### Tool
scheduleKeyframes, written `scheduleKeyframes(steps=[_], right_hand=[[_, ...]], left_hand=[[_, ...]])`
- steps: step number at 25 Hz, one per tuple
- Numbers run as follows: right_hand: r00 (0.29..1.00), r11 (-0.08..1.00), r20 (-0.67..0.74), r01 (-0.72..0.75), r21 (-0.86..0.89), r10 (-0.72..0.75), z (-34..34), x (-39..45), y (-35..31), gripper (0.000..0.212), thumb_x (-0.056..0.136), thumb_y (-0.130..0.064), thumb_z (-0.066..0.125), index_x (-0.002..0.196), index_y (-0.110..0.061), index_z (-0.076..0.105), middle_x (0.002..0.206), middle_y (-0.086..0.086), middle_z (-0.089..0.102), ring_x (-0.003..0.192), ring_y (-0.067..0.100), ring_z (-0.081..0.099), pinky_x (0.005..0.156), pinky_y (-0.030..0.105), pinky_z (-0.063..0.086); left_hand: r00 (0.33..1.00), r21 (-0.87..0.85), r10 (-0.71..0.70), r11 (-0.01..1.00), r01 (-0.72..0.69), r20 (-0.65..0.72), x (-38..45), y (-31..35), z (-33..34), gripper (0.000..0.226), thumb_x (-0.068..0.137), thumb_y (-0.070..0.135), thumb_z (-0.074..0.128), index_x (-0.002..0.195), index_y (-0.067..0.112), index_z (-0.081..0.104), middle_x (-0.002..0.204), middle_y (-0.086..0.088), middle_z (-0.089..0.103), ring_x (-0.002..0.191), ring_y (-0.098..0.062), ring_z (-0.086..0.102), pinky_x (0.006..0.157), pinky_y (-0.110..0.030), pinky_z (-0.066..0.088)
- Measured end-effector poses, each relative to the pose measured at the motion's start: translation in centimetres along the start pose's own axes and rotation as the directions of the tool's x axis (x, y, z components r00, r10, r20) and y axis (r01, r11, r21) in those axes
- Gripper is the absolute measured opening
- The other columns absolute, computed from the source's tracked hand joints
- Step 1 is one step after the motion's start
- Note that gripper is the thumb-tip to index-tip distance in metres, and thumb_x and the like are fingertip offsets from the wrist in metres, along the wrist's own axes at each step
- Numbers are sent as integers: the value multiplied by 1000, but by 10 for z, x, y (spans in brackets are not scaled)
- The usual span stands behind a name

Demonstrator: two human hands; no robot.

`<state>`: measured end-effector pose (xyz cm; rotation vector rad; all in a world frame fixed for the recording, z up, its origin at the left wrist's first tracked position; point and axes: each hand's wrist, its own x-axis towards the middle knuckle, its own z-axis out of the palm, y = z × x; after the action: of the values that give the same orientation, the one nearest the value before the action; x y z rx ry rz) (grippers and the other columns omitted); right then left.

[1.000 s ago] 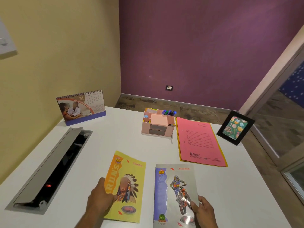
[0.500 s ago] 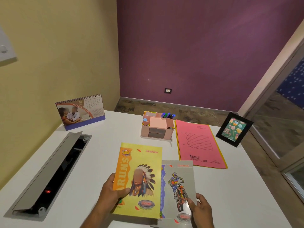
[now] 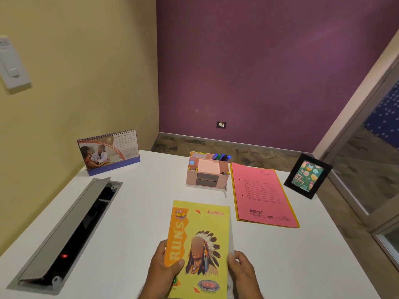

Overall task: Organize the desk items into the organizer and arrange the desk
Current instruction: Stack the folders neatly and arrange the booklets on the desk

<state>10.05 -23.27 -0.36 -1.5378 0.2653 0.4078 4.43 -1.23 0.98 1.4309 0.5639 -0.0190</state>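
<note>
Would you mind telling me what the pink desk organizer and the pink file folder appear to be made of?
Pink desk organizer: probably moulded plastic, matte; rigid thin walls, rounded corners and grey drawer fronts. Pink file folder: seemingly matte card or thick paper; it lies flat, with printed lines.

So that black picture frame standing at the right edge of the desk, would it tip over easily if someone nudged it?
Probably yes. The picture frame stands tilted back, so it likely rests on a thin rear prop that is hidden. It sits close to the desk edge, so a push might send it off. Its front may be glass, so possibly fragile.
</note>
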Motion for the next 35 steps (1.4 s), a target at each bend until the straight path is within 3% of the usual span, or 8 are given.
scheduleKeyframes(steps=[2, 7, 10, 14, 21, 25, 30, 35], right_hand=[[995, 984, 59, 90, -156, -81, 4, -5, -2, 25, 87, -17, 71, 107, -16, 57, 94, 8, 76, 87, 28, 73, 84, 50, 57], [942, 819, 91, 328, -472, -324, 6, -5, -6, 34, 87, -25, 69, 112, -42, 55, 98, -23, 72, 89, -4, 68, 77, 19, 54], [941, 803, 9, 294, -518, -338, 6, 4, 5, 26, 83, -29, 73, 98, -48, 61, 91, -13, 74, 81, 7, 70, 75, 29, 57], [955, 821, -55, 221, -526, -293, 9, 9, 19, 26, 80, -26, 77, 82, -48, 63, 82, -24, 72, 76, 2, 70, 77, 23, 56], [980, 769, -21, 142, -624, -198, 4, 34, 45, 45, 75, -20, 71, 116, -32, 59, 76, -46, 62, 87, -5, 69, 74, -1, 42], [997, 721, -42, 21, -693, -69, 8, 42, 54, 47, 80, -7, 62, 124, -20, 56, 100, -6, 74, 103, 18, 68, 66, -6, 38], [984, 463, -10, 75, -883, -180, 5, 56, 64, 45, 52, -18, 69, 96, -17, 78, 76, -4, 75, 57, 14, 67, 53, 13, 46], [996, 446, -50, -9, -895, -80, 14, 60, 45, 42, 81, -29, 50, 119, -19, 64, 114, 4, 64, 105, 25, 63, 84, 24, 46]], left_hand=[[999, 24, 41, 999, -41, 2, -1, 3, 1, 51, 63, 14, 73, 109, 22, 54, 92, -5, 74, 79, -24, 72, 67, -39, 59], [990, 95, 133, 987, -129, -39, 1, 15, 11, 47, 60, 6, 71, 98, 30, 57, 85, 1, 74, 80, -16, 71, 65, -30, 58], [981, 125, 160, 981, -146, -113, 2, 18, 16, 50, 71, -19, 67, 90, 26, 56, 74, 6, 69, 77, -14, 68, 58, -4, 46], [986, 232, 150, 964, -129, -72, 17, -2, 12, 61, 67, -16, 71, 89, 39, 57, 79, 20, 72, 75, -7, 66, 64, -4, 46], [980, 337, 193, 926, -168, -41, 25, -18, 10, 87, 70, -19, 64, 90, 65, 55, 81, 30, 70, 79, 1, 66, 69, 0, 44], [989, 401, 140, 909, -112, -41, 37, -41, 2, 76, 74, -14, 45, 97, 58, 56, 97, 3, 67, 88, -16, 63, 71, -6, 49], [997, 737, 79, 675, -36, -23, 49, -51, -6, 56, 73, 8, 44, 117, 36, 22, 82, 5, 48, 87, -26, 62, 76, -27, 47], [997, 845, 49, 534, 25, -60, 56, -49, -4, 54, 75, 21, 43, 127, 35, 35, 82, 7, 43, 83, -23, 48, 69, -24, 36]])
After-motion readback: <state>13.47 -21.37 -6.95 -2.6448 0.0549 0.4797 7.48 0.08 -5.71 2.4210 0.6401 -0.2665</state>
